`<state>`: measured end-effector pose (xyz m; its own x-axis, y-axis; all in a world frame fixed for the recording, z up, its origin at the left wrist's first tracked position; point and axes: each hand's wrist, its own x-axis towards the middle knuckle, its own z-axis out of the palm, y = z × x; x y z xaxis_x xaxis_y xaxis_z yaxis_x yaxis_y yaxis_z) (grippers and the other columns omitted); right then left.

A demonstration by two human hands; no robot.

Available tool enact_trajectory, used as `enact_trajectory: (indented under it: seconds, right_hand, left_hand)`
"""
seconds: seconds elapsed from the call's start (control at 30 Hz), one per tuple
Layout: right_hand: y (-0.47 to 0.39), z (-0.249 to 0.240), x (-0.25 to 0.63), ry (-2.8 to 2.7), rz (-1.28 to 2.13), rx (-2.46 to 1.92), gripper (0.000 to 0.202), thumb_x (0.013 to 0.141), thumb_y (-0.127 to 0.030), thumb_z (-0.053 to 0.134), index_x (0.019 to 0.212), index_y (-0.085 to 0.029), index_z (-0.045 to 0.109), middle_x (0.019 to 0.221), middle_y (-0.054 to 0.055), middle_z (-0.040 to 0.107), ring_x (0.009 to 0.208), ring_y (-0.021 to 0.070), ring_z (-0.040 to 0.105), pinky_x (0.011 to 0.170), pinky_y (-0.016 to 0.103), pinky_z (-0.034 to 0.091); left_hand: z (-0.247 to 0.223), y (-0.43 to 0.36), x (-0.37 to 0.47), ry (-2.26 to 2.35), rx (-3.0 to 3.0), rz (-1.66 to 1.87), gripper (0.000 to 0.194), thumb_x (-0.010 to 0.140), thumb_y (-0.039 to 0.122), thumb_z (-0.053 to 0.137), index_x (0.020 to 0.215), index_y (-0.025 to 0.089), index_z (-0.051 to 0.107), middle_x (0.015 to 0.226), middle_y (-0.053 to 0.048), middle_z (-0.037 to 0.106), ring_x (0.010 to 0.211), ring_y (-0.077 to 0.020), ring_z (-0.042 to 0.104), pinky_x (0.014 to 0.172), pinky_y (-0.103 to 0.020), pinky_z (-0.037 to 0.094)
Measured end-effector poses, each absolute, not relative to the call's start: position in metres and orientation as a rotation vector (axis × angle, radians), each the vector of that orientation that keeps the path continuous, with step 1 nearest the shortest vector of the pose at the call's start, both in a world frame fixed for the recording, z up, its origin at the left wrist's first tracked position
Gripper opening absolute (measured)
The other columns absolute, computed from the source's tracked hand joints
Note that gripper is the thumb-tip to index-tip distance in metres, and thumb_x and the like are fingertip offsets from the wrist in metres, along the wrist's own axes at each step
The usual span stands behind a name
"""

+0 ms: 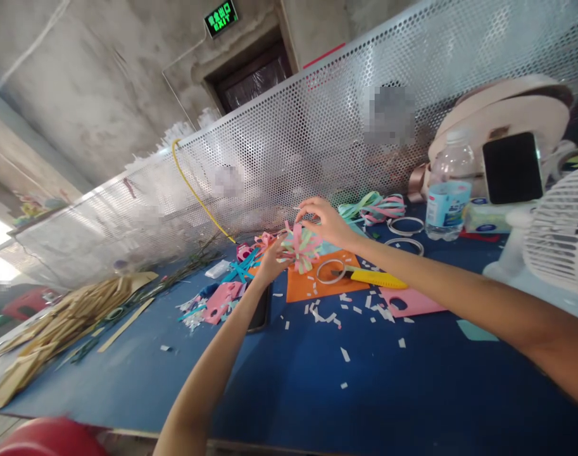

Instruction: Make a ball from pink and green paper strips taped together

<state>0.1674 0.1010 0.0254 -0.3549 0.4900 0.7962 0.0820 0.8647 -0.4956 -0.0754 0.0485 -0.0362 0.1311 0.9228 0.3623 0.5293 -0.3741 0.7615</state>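
Paper-strip pompom, pink and pale green, and it's up between the two hands! Biggest first: beyond both hands runs the perforated metal partition, slanting right across the view. Under the forearms, the blue worktable. Way out past the right hand sits a cream bag, with a white table fan nearer the right elbow. A labelled plastic bottle stands to the right of that same hand.

Below the hands, an orange sheet, and here's the action! Left hand: thumb and fingers closed on the pompom's left side. Right hand: arched just above the loops, fingertips drawn close; whether they pinch a strip, I cannot tell. Technique counts here, I'd judge: a light but firm left grip near the core, the right working one loop at a time by its edges, with no squeezing, since paper like this looks quick to crease.

Smaller now: a yellow utility knife just below the right wrist, best left well clear of the fingers; a pale ring by its tip; and, smallest of all, white paper scraps scattered below both hands.
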Motion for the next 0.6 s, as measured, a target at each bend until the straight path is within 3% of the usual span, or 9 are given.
enact_trajectory:
  seconds: [0.27, 0.37, 0.47, 0.6]
  right_hand:
    - [0.109, 0.034, 0.176, -2.006, 0.496, -0.375, 0.024, 0.087, -0.013, 0.048, 0.105, -0.023, 0.06, 0.101, 0.005, 0.067, 0.081, 0.0171, 0.063, 0.076, 0.034, 0.052]
    - [0.111, 0.038, 0.183, -2.134, 0.43, -0.295, 0.02, 0.087, -0.014, 0.056, 0.098, -0.025, 0.068, 0.108, 0.004, 0.067, 0.099, 0.0205, 0.062, 0.091, 0.038, 0.05]
    - [0.109, 0.036, 0.185, -2.298, 0.238, -0.218, 0.017, 0.082, -0.017, 0.072, 0.094, -0.029, 0.075, 0.132, 0.005, 0.059, 0.129, 0.0297, 0.047, 0.109, 0.048, 0.04]
    - [0.103, 0.02, 0.176, -2.428, -0.239, -0.199, 0.013, 0.084, -0.019, 0.075, 0.095, -0.025, 0.076, 0.15, 0.008, 0.048, 0.141, 0.0344, 0.036, 0.111, 0.052, 0.039]
  left_hand:
    - [-0.029, 0.049, -0.054, 1.26, 2.014, 1.186, 0.076, 0.078, 0.017, 0.069, 0.149, 0.014, 0.043, 0.105, -0.009, 0.075, 0.097, -0.0229, 0.072, 0.098, -0.042, 0.054]
    - [-0.027, 0.051, -0.051, 1.279, 2.014, 1.262, 0.07, 0.075, 0.013, 0.067, 0.143, 0.014, 0.05, 0.105, -0.01, 0.075, 0.091, -0.0228, 0.073, 0.093, -0.041, 0.056]
    - [-0.025, 0.054, -0.051, 1.305, 1.991, 1.31, 0.068, 0.074, 0.013, 0.068, 0.14, 0.014, 0.053, 0.09, -0.006, 0.075, 0.083, -0.0218, 0.073, 0.087, -0.039, 0.057]
    - [-0.02, 0.059, -0.05, 1.281, 1.966, 1.355, 0.067, 0.071, 0.016, 0.072, 0.135, 0.015, 0.054, 0.078, -0.002, 0.072, 0.075, -0.0204, 0.071, 0.081, -0.037, 0.058]
